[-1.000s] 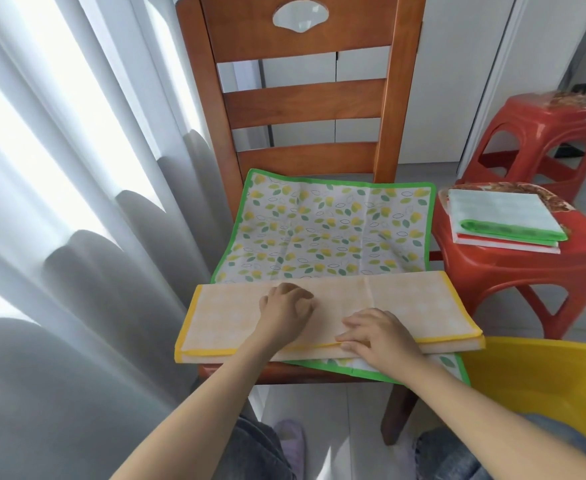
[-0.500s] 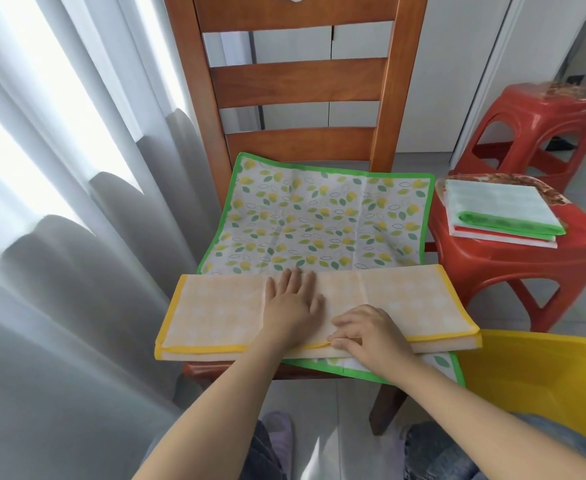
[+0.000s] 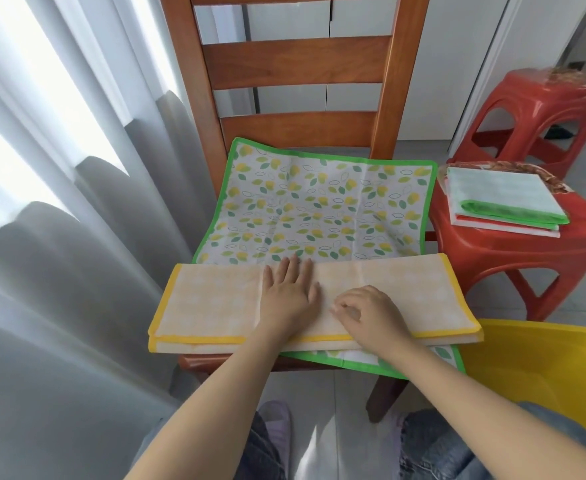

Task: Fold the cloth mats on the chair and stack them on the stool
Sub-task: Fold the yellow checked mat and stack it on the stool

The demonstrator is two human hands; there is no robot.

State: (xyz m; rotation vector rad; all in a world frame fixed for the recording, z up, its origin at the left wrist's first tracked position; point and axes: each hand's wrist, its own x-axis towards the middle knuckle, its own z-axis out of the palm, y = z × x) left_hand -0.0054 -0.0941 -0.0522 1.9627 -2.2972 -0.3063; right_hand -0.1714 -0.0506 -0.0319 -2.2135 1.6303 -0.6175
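Note:
A yellow-edged cloth mat, folded into a long strip, lies across the front of the wooden chair. Under it a leaf-print mat with a green border lies spread flat over the seat. My left hand presses flat on the middle of the yellow mat with its fingers straight. Just to its right, my right hand rests on the same mat with loosely bent fingers, their tips touching the cloth. On the red stool right of the chair sits a stack of folded mats.
A second red stool stands farther back on the right. A yellow plastic bin sits at the lower right beside my knee. Grey curtains hang close along the chair's left side. White cabinet doors are behind the chair.
My left hand went from curled to flat and slid up the yellow mat. My right hand moved from the mat's front edge onto its top surface.

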